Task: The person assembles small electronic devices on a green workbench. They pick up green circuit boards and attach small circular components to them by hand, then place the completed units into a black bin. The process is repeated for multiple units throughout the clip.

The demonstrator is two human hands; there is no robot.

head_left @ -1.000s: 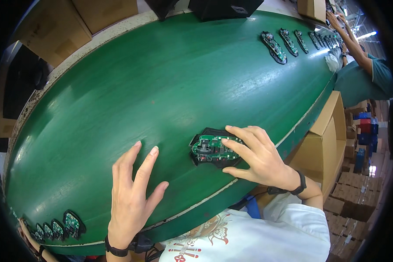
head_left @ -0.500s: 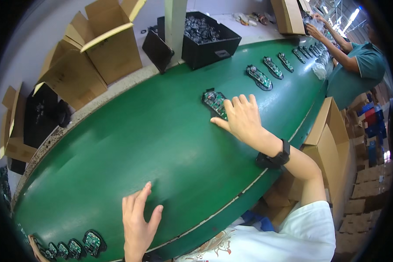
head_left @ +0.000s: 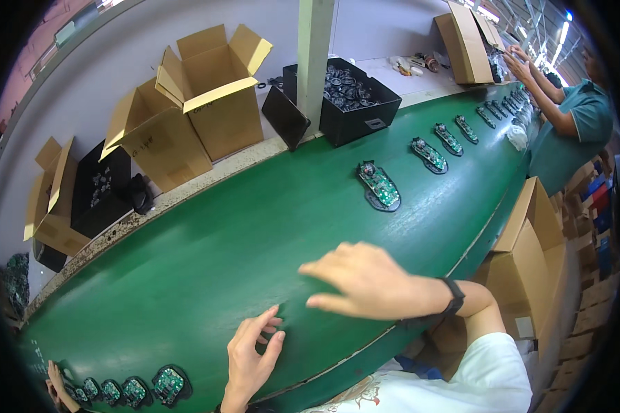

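My right hand (head_left: 357, 281) hovers over the green conveyor belt (head_left: 207, 275), slightly blurred, fingers stretched out and nothing in them. Beyond it lies a long circuit board in a black housing (head_left: 379, 187), apart from my fingers. My left hand (head_left: 251, 358) is lower and to the left above the belt's near side, with fingers loosely bent, thumb apart, and no object in it. More circuit boards (head_left: 429, 155) of the same kind run in a line toward the far right. At the lower left sit several others, the nearest being a green board in a black housing (head_left: 171, 385).
Another person's hand (head_left: 60, 387) is at the left end of the belt. Open cardboard boxes (head_left: 224, 117) and a black bin of dark round parts (head_left: 358, 120) line the far ledge, beside a post (head_left: 315, 62). A co-worker (head_left: 575, 127) stands far right; a carton (head_left: 530, 275) is near right.
My right hand has let go of the circuit board and drawn back toward me and left. The board stays on the belt. My view has shifted, and my left hand's fingers are more bent.
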